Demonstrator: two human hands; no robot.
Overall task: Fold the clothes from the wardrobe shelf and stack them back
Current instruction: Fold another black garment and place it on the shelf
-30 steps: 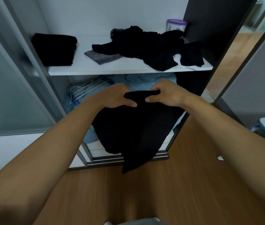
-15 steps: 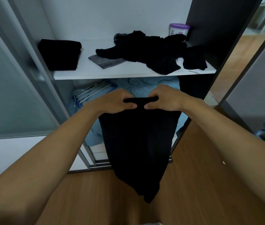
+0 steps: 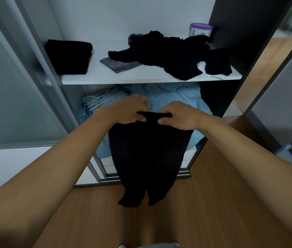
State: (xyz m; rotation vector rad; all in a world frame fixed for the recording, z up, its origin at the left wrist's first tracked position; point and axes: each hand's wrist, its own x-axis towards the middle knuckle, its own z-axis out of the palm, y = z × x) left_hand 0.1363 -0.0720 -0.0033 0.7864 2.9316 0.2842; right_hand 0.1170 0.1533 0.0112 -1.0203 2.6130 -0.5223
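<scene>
We hold the black garment in the air before the wardrobe, below the shelf, two legs hanging down. Our left hand and right hand each pinch its top edge, close together. It looks soft, light and limp; the top corners seem the best hold. On the shelf lie unfolded clothes.
</scene>
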